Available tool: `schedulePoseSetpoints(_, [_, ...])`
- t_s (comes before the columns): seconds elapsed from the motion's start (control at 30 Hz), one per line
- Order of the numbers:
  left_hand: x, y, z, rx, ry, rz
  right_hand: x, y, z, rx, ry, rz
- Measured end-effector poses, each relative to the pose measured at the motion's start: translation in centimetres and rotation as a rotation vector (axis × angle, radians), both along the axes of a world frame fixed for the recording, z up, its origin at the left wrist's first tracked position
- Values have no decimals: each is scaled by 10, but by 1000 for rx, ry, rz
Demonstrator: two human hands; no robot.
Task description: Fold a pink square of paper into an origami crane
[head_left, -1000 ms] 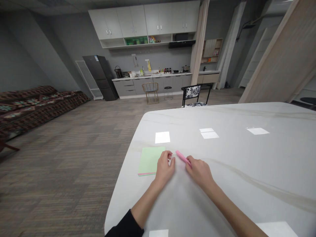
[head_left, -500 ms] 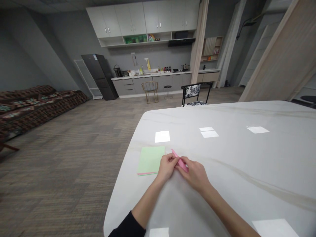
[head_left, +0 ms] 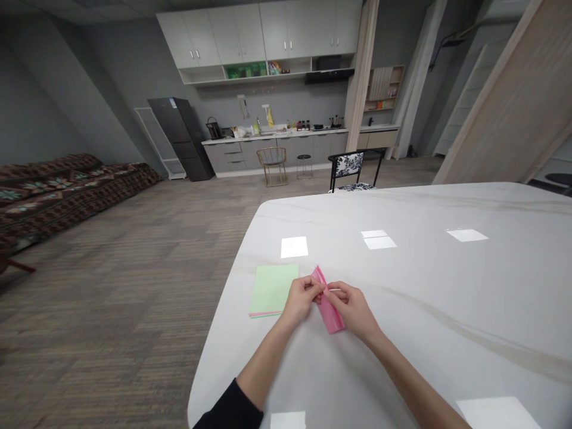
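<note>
Both hands pinch a folded pink paper [head_left: 332, 316] on a white stone surface [head_left: 415, 322]

The left hand [head_left: 301, 300] is curled closed, its fingertips and thumb pinching the upper end of the folded pink paper. The right hand [head_left: 351, 308] comes in from the other side, its fingers reaching across the paper and its thumb pressed against it, just beside the left hand. The two hands nearly meet at the paper's upper part, with their fingers partly hiding the fold.

The paper sits between the hands, angled from upper left to lower right. Its wider lower end sticks out below the right hand, and its tip shows above the left fingers. Whether the lower end touches the surface or is held just above it, I cannot tell.

Just left of the left hand, a stack of green paper [head_left: 271, 290] lies flat on the surface, with a thin pink edge showing along its bottom side. A black sleeve [head_left: 227, 408] covers the left wrist end of the forearm near the surface's rounded edge. Pale veins run across the stone, and reflected ceiling lights show as bright patches beyond the hands
</note>
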State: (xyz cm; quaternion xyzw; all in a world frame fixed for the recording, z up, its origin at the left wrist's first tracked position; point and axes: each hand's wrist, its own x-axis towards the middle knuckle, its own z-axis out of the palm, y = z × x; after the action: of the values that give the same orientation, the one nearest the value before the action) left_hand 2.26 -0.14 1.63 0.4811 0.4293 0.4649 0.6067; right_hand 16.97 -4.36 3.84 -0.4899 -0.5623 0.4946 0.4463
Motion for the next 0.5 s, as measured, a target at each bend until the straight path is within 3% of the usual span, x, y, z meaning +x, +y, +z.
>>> schedulePoseSetpoints(0.13, [-5,1,4,31,37,0,9,8,-8,-17,-46,-66])
schedulePoseSetpoints(0.27, [-17,3,7,81,442,100,26,15,-18,-1,-202,-206])
schedulePoseSetpoints(0.37, [-27,5,7,103,624,168,38,18,-24,19,-322,-287])
schedulePoseSetpoints(0.5, [-32,4,6,166,801,220,44,19,-30,46,-453,-237])
